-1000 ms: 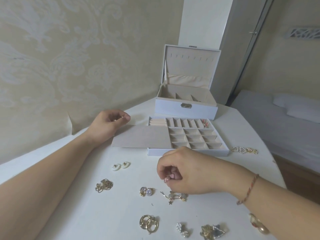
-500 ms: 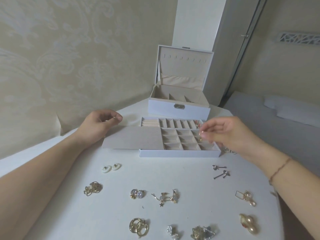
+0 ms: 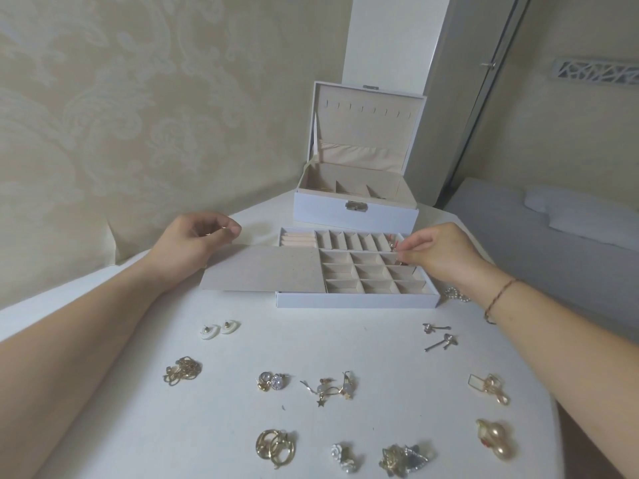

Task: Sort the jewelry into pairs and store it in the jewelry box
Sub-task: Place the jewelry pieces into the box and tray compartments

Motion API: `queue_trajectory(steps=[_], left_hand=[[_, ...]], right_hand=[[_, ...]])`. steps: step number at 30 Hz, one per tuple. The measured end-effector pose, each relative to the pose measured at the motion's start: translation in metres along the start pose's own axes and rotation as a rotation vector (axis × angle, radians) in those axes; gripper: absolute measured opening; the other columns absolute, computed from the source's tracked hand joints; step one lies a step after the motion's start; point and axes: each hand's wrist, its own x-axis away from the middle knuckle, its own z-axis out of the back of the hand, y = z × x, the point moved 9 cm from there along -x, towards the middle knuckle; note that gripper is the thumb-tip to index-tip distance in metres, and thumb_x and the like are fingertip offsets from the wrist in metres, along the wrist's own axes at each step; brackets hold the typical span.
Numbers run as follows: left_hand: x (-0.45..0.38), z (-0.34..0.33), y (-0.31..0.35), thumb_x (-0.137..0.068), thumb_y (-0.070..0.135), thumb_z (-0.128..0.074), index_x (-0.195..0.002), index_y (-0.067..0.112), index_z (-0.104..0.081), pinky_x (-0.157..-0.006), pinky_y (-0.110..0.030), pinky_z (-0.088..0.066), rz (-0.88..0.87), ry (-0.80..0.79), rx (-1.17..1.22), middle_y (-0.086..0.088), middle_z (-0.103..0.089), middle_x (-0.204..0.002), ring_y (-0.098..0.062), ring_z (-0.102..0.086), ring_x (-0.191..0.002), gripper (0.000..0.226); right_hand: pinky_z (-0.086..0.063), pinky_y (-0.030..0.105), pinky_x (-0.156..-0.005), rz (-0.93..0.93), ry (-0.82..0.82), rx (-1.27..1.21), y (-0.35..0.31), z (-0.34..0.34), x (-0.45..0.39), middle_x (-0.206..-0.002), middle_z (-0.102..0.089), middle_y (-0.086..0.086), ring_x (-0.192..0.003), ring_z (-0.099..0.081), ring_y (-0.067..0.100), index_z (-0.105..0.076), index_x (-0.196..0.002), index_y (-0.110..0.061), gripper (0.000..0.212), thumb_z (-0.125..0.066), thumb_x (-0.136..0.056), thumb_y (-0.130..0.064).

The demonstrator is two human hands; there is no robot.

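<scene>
I see a white round-edged table [image 3: 345,340] filling the lower frame. At its far side sits a white hinged jewelry box with cream lining [image 3: 356,205], lid standing open, front clasp facing me. Just in front of it lies a white compartment tray with cream dividers [image 3: 356,300]; a flat beige card flap [image 3: 266,269] covers its near-left part.

Left hand [image 3: 193,243] rests beside the tray's left edge, just past the flap, fingers loosely curled, thumb meeting fingertips. Can't tell if it has anything between them.

Right hand [image 3: 446,250] is over the tray's far-right corner, thumb and forefinger pinching a small reddish-gold earring [image 3: 394,245] above the far-right compartments. Too small to tell whether it touches the tray. A thin cord bracelet [image 3: 499,295] sits on that wrist.

Loose jewelry spread on the table, near side of the tray, in separate clusters:
- gold hoop earrings [image 3: 275,447], near centre-left
- silver-and-gold brooch-like cluster [image 3: 404,459], near edge
- pearl-and-gold pieces [image 3: 496,442], near right
- gold chain tangle [image 3: 181,369], left
- gold star-drop earrings [image 3: 328,387], centre
- gold rectangular-link earrings [image 3: 489,387], right
- round crystal studs [image 3: 273,380], touching each other
- white oval studs [image 3: 219,328], side by side
- silver pin studs [image 3: 439,335], right of centre
- white flower piece [image 3: 344,456]
</scene>
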Motion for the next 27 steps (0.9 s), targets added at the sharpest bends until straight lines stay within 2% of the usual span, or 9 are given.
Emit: queue_trajectory(steps=[2, 4, 7, 11, 14, 16, 19, 22, 27], left_hand=[[0.0, 0.0, 0.001, -0.061, 0.06, -0.063, -0.089, 0.021, -0.071, -0.044, -0.015, -0.029, -0.005, 0.0, 0.002, 0.003, -0.062, -0.079, -0.008, -0.037, -0.053, 0.049], [0.0, 0.0, 0.001, -0.06, 0.061, -0.062, -0.089, 0.023, -0.071, -0.045, -0.016, -0.029, -0.007, -0.001, -0.002, 0.001, -0.062, -0.08, -0.011, -0.038, -0.057, 0.049], [0.0, 0.0, 0.001, -0.068, 0.054, -0.066, -0.09, 0.02, -0.071, -0.046, -0.017, -0.028, 0.001, -0.003, -0.01, -0.003, -0.06, -0.081, -0.01, -0.035, -0.052, 0.04], [-0.001, -0.001, -0.001, -0.093, 0.022, -0.067, -0.093, 0.01, -0.071, -0.041, -0.012, -0.027, 0.002, 0.012, -0.054, 0.0, -0.056, -0.076, -0.003, -0.031, -0.042, 0.013], [-0.002, 0.0, -0.003, -0.095, 0.018, -0.063, -0.094, 0.007, -0.07, -0.04, -0.011, -0.027, -0.001, 0.03, -0.071, 0.006, -0.058, -0.071, -0.002, -0.034, -0.04, 0.014], [-0.002, 0.0, -0.002, -0.095, 0.02, -0.064, -0.095, 0.007, -0.07, -0.041, -0.011, -0.028, 0.0, 0.03, -0.07, 0.001, -0.058, -0.077, -0.002, -0.035, -0.042, 0.015], [0.0, 0.0, 0.0, -0.087, 0.029, -0.071, -0.093, 0.01, -0.071, -0.043, -0.011, -0.029, -0.009, 0.022, -0.062, -0.003, -0.059, -0.08, -0.002, -0.036, -0.046, 0.02], [0.0, 0.001, 0.0, -0.093, 0.021, -0.066, -0.094, 0.009, -0.071, -0.042, -0.012, -0.028, 0.006, 0.034, -0.06, -0.006, -0.058, -0.082, -0.002, -0.034, -0.043, 0.013], [-0.003, 0.001, -0.003, -0.095, 0.018, -0.063, -0.093, 0.01, -0.071, -0.042, -0.013, -0.028, 0.007, 0.034, -0.06, 0.001, -0.059, -0.078, -0.003, -0.034, -0.045, 0.012]], right_hand=[[-0.048, 0.015, -0.069, 0.014, -0.025, 0.014, 0.0, 0.003, 0.0, -0.074, -0.075, -0.003, -0.07, -0.068, 0.002, -0.075, -0.073, -0.021, 0.011, -0.081, -0.075, -0.012], [-0.045, 0.013, -0.053, 0.043, 0.0, 0.043, -0.004, 0.015, 0.0, -0.076, -0.074, -0.003, -0.053, -0.059, -0.005, -0.075, -0.077, -0.022, 0.01, -0.077, -0.079, -0.013], [-0.034, 0.015, -0.034, 0.11, 0.069, 0.009, -0.011, 0.048, 0.003, -0.081, -0.071, -0.001, -0.032, -0.043, -0.001, -0.073, -0.081, -0.021, 0.01, -0.072, -0.084, -0.011], [-0.045, 0.012, -0.05, 0.212, -0.086, 0.267, -0.002, 0.065, 0.016, -0.081, -0.071, -0.017, -0.043, -0.051, 0.009, -0.071, -0.08, -0.037, 0.024, -0.072, -0.085, -0.014], [-0.053, 0.035, -0.083, 0.243, -0.232, 0.559, 0.024, 0.049, 0.027, -0.09, -0.067, -0.022, -0.08, -0.063, 0.016, -0.066, -0.082, -0.054, 0.035, -0.071, -0.086, -0.02], [-0.048, 0.039, -0.09, 0.297, -0.265, 0.628, 0.03, 0.04, 0.035, -0.094, -0.063, -0.022, -0.091, -0.057, 0.011, -0.064, -0.097, -0.051, 0.033, -0.07, -0.087, -0.021], [-0.047, 0.039, -0.089, 0.357, -0.254, 0.633, 0.029, 0.033, 0.039, -0.09, -0.06, -0.024, -0.095, -0.051, 0.012, -0.056, -0.1, -0.056, 0.037, -0.07, -0.087, -0.024], [-0.047, 0.04, -0.086, 0.353, -0.239, 0.672, 0.033, 0.032, 0.036, -0.085, -0.059, -0.022, -0.091, -0.05, 0.011, -0.055, -0.09, -0.057, 0.035, -0.071, -0.085, -0.027], [-0.051, 0.03, -0.075, 0.366, -0.178, 0.471, 0.026, 0.038, 0.035, -0.079, -0.063, -0.009, -0.075, -0.059, 0.016, -0.06, -0.075, -0.05, 0.046, -0.077, -0.079, -0.007]])
